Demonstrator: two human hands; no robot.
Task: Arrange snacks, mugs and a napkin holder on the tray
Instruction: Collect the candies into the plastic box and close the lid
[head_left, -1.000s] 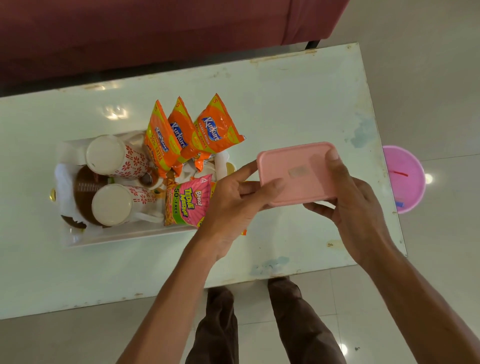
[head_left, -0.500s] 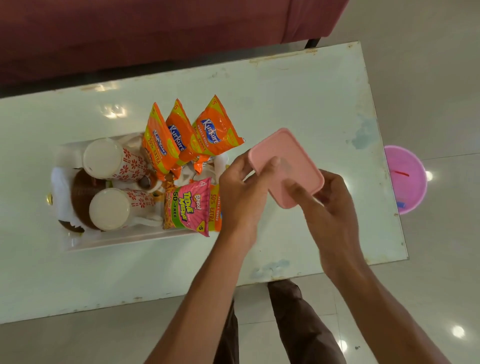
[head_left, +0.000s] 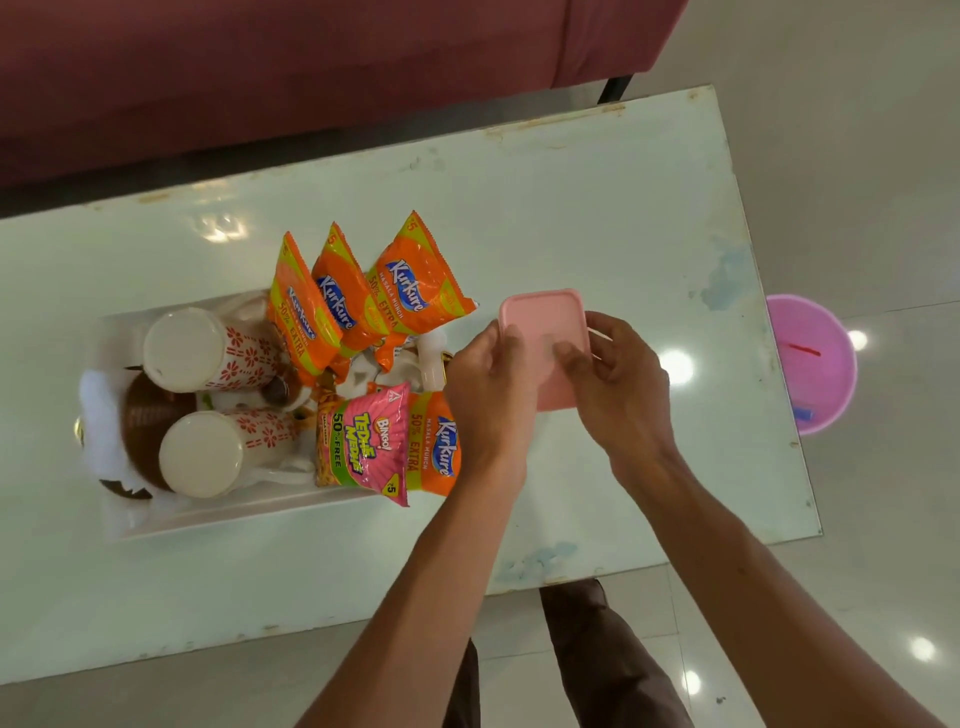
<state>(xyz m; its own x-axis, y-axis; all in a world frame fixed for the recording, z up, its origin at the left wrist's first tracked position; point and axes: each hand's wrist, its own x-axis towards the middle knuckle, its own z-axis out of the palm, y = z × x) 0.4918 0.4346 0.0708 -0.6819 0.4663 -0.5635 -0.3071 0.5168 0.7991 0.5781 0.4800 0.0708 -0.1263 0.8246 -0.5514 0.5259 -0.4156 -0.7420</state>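
Both hands grip one pink box (head_left: 543, 325), held above the pale tabletop (head_left: 597, 218) just right of the tray (head_left: 208, 519). Left hand (head_left: 488, 395) closes its fingers on the box's left edge; right hand (head_left: 618, 384) curls over the right side, thumb on the face. Next outward, on the tray's near right end, a pink Bingo packet (head_left: 366, 447) lies overlapping an orange Kurkure packet (head_left: 434, 441). Left of these, two white mugs with a red flower pattern lie on their sides, bases toward the camera: the near mug (head_left: 208, 452) and the far mug (head_left: 197, 351), against a brown object with white tissue, which I cannot identify surely. Beyond, three orange Kurkure packets (head_left: 363, 291) lean together at the tray's far edge. A pink bucket (head_left: 815, 364) sits on the floor, right.
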